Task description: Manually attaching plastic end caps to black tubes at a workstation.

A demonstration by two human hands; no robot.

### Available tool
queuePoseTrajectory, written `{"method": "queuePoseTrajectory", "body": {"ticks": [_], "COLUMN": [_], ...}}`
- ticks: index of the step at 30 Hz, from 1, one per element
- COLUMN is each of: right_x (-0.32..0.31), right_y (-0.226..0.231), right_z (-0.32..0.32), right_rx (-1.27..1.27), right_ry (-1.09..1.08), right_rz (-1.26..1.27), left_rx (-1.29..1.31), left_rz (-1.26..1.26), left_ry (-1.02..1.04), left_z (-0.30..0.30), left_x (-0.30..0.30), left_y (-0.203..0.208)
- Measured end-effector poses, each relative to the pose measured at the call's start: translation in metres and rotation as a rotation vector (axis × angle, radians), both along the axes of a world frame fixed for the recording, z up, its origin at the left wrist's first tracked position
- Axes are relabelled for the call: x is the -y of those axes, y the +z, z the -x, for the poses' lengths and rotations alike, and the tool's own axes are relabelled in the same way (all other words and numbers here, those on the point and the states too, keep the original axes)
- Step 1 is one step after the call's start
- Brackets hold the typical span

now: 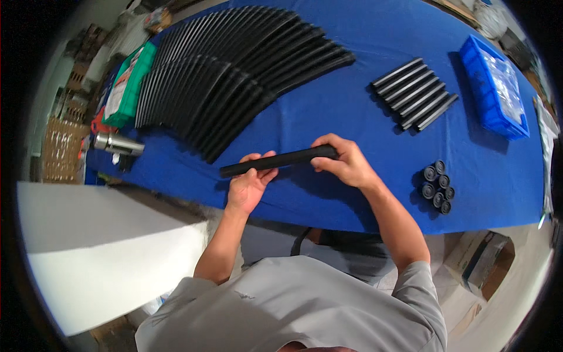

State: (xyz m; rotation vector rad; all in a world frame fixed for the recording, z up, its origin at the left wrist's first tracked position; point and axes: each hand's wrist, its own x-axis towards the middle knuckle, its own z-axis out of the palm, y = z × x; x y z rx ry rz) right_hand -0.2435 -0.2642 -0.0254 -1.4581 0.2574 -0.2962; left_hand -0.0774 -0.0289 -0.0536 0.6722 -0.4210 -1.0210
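Observation:
A black tube (281,159) is held nearly level above the near side of the blue-covered table. My left hand (249,186) grips its left part from below, fingers and thumb wrapped around it. At the tube's right end, my right hand (346,161) is closed, thumb below and fingers above; a slightly wider black piece at that end is partly hidden by the fingers. To the right lies a cluster of small round black caps (437,186). Beyond it rests a row of shorter black tubes (414,94).
Many long black tubes (234,76) lie fanned out at the back left. A green bin (130,88) and a metal cylinder (119,144) stand at the left edge. A blue crate (495,88) with clear bags sits back right. Below the table's right side is a cardboard box (481,264).

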Motion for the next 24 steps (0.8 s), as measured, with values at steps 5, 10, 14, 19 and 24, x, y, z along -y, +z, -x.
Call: {"method": "queuePoseTrajectory", "body": {"ticks": [5,10,14,19,24], "right_x": [-0.004,-0.01,-0.008,-0.01,-0.01], "right_y": [0.009,0.014,0.01,0.005,0.003], "right_z": [-0.003,-0.005,-0.005,-0.005,-0.005], "right_rx": [0.196,0.064,-0.017,0.055,0.07], "right_ry": [-0.046,0.002,0.04,-0.018,-0.044], "right_rz": [0.457,0.199,-0.051,-0.041,-0.052], "left_rx": [-0.113,-0.158,-0.174,-0.143,-0.131], "left_rz": [-0.017,0.048,0.015,0.004,-0.006], "left_ry": [0.04,0.027,0.03,0.031,0.041], "left_z": [-0.005,-0.01,-0.007,-0.006,-0.004], "left_x": [0.009,0.003,0.005,0.006,0.004], "left_y": [0.007,0.003,0.005,0.003,0.003]}}
